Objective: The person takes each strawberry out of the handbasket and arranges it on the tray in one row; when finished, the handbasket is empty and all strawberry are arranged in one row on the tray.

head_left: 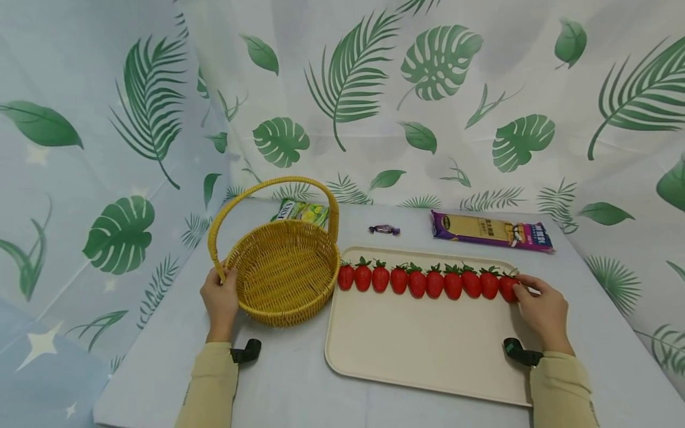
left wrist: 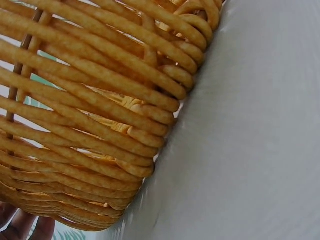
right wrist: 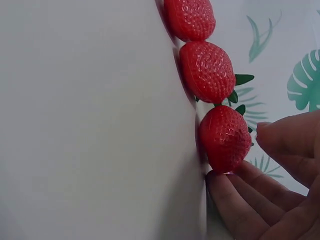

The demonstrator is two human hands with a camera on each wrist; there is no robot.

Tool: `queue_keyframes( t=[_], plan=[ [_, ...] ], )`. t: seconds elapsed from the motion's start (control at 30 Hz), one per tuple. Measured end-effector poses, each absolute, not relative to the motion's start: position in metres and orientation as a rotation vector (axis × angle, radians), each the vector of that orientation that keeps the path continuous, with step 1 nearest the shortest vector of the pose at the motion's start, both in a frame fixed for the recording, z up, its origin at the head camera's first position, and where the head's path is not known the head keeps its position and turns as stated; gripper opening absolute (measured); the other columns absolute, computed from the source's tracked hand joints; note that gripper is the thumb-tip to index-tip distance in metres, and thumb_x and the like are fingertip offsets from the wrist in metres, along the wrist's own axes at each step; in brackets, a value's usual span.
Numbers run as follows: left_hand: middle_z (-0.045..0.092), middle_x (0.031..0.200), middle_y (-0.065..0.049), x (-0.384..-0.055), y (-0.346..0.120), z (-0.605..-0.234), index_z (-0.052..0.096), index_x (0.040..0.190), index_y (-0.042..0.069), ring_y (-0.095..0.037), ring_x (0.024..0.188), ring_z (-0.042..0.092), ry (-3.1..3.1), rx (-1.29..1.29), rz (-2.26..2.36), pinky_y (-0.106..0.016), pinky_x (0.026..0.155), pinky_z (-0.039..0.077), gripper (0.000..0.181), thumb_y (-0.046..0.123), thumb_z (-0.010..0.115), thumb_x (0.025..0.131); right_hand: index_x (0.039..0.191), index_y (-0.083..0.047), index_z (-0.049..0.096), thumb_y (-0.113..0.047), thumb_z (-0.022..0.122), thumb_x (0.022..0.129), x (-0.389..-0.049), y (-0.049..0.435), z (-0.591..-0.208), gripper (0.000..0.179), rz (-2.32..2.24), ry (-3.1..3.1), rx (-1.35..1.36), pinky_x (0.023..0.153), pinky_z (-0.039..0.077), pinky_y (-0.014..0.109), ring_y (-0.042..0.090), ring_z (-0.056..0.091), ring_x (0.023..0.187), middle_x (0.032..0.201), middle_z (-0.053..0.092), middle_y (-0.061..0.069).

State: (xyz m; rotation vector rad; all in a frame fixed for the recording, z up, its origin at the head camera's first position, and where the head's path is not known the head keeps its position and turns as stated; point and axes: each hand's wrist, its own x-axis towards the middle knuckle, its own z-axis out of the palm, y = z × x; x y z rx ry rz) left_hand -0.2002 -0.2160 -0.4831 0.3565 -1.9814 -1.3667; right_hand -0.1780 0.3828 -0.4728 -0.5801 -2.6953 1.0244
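Observation:
A yellow wicker basket (head_left: 286, 270) with a tall arched handle stands left of the tray; nothing lies inside it. My left hand (head_left: 220, 296) grips its left rim at the foot of the handle. In the left wrist view, fingertips (left wrist: 42, 227) show beside the woven wall (left wrist: 90, 115). Red strawberries with green leaves stand in a row along the far side of a cream tray (head_left: 423, 345). At the right end, my right hand (head_left: 544, 309) holds the last strawberry (right wrist: 225, 139) between thumb and fingers. That strawberry is partly covered by the hand in the head view.
Behind the basket lies a green and yellow snack packet (head_left: 302, 211), partly hidden by it. A small purple wrapped candy (head_left: 384, 229) lies behind the tray. Farther right is a long purple and gold pasta packet (head_left: 492, 232). Leaf-patterned cloth walls (head_left: 364, 119) border the table.

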Motion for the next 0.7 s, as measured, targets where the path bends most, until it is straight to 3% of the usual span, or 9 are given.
queue_keyframes(
  t=[0.13,0.23,0.3,0.4,0.47,0.53,0.63,0.7],
  plan=[
    [0.068,0.118,-0.016,-0.200,-0.214,-0.482,0.059,0.083,-0.001,-0.012,0.078,0.050,-1.975,0.351,-1.323,-0.023,0.061,0.032,0.015,0.009,0.061,0.094,0.135,-0.002,0.055,-0.032,0.047,0.099,-0.175,0.384,-0.465,0.048,1.054,-2.659,-0.666,0.066,0.040,0.023,0.037,0.058,0.107,0.135,0.054,0.027],
    [0.068,0.115,-0.017,-0.200,-0.214,-0.480,0.063,0.086,-0.002,-0.017,0.080,0.053,-1.978,0.341,-1.268,-0.024,0.063,0.033,0.013,0.008,0.061,0.094,0.135,-0.007,0.057,-0.034,0.050,0.097,-0.174,0.384,-0.460,0.048,1.109,-2.583,-0.739,0.059,0.042,0.017,0.015,0.062,0.086,0.130,0.059,0.023],
    [0.068,0.115,-0.019,-0.200,-0.214,-0.478,0.065,0.089,-0.004,-0.023,0.086,0.058,-1.984,0.340,-1.241,-0.026,0.067,0.037,0.014,0.008,0.061,0.094,0.134,-0.011,0.059,-0.036,0.051,0.096,-0.173,0.379,-0.454,0.047,1.141,-2.527,-0.768,0.058,0.042,0.013,-0.002,0.054,0.077,0.127,0.062,0.017],
    [0.065,0.117,-0.021,-0.197,-0.215,-0.473,0.065,0.096,-0.005,-0.032,0.100,0.061,-2.007,0.348,-1.239,-0.036,0.076,0.044,0.015,0.010,0.061,0.094,0.130,-0.012,0.062,-0.036,0.055,0.095,-0.173,0.368,-0.440,0.044,1.222,-2.440,-0.725,0.059,0.042,0.013,-0.012,0.049,0.073,0.109,0.068,0.001],
    [0.059,0.129,-0.021,-0.192,-0.215,-0.467,0.062,0.108,-0.005,-0.034,0.114,0.057,-2.023,0.348,-1.256,-0.044,0.087,0.045,0.022,0.012,0.063,0.094,0.129,-0.010,0.063,-0.036,0.056,0.096,-0.172,0.357,-0.429,0.043,1.268,-2.437,-0.630,0.061,0.043,0.013,-0.014,0.050,0.075,0.099,0.065,-0.012],
    [0.046,0.143,-0.019,-0.184,-0.212,-0.456,0.052,0.125,-0.003,-0.031,0.128,0.046,-2.004,0.324,-1.277,-0.048,0.099,0.039,0.038,0.014,0.064,0.093,0.128,-0.008,0.063,-0.035,0.056,0.096,-0.172,0.345,-0.418,0.042,1.290,-2.464,-0.490,0.057,0.046,0.016,-0.013,0.054,0.077,0.097,0.064,-0.012],
    [0.027,0.153,-0.019,-0.174,-0.200,-0.427,0.035,0.137,-0.002,-0.028,0.140,0.028,-1.816,0.176,-1.236,-0.046,0.112,0.023,0.058,0.016,0.063,0.090,0.129,-0.006,0.061,-0.037,0.054,0.098,-0.173,0.326,-0.401,0.043,1.230,-2.566,-0.250,0.058,0.049,0.021,-0.003,0.060,0.086,0.111,0.067,0.005],
    [0.029,0.147,-0.021,-0.170,-0.186,-0.401,0.035,0.132,-0.004,-0.031,0.138,0.027,-1.625,0.009,-1.179,-0.045,0.113,0.020,0.057,0.018,0.061,0.086,0.130,-0.005,0.060,-0.036,0.053,0.099,-0.175,0.314,-0.391,0.044,1.165,-2.615,-0.095,0.068,0.055,0.031,0.013,0.064,0.098,0.125,0.062,0.019]
  ],
)
